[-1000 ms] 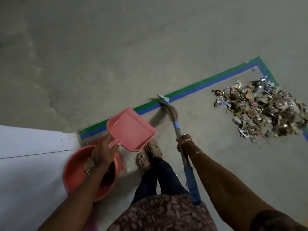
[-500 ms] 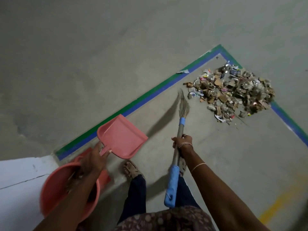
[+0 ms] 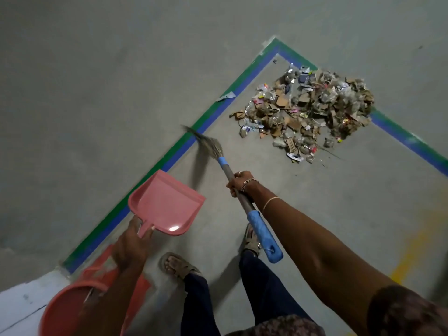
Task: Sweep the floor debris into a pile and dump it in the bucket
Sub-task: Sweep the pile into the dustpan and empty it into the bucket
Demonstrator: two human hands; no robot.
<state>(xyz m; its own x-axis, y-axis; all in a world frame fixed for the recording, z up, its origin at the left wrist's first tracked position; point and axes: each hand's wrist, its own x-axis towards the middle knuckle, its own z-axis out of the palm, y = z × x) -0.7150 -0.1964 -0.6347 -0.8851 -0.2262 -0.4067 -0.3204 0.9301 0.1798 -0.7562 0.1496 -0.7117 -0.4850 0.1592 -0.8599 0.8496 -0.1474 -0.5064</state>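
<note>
Head view: a smooth grey concrete floor (image 3: 121, 81), matt and faintly mottled, is marked by a corner of flat tape (image 3: 184, 141), green outside and blue inside, forming an angle whose tip points away from the person. Inside that angle, close to the tip, lies the debris pile (image 3: 305, 110): a rough, ragged heap of torn brown cardboard scraps, crinkled silvery foil, clear plastic and small bright wrappers (a few bits trail loose at its near edge). One pale scrap (image 3: 226, 96) lies apart, on the tape line.

The right hand (image 3: 242, 186) is clenched around the thin dark shaft of a broom (image 3: 226, 170), above its fat blue textured plastic handle end. A blue band binds the bristles (image 3: 208, 144), a narrow fan of wispy, greyish fibres reaching to the tape; they are blurred, well short of the pile. A chain bracelet and a thin bangle circle that wrist.

The left hand (image 3: 132, 246) grasps the short stub handle of a pink dustpan (image 3: 167, 204), a glossy moulded-plastic scoop with a raised back rim and a flat open lip, held off the floor and empty. Below that forearm, at the lower left, sits the bucket (image 3: 60, 309), round, salmon-red plastic, partly hidden by the arm; its inside cannot be made out. It stands beside a white surface (image 3: 17, 304) at the frame's corner, well apart from the pile.

Sandalled feet (image 3: 177, 264) and dark trousers stand between the two arms.
</note>
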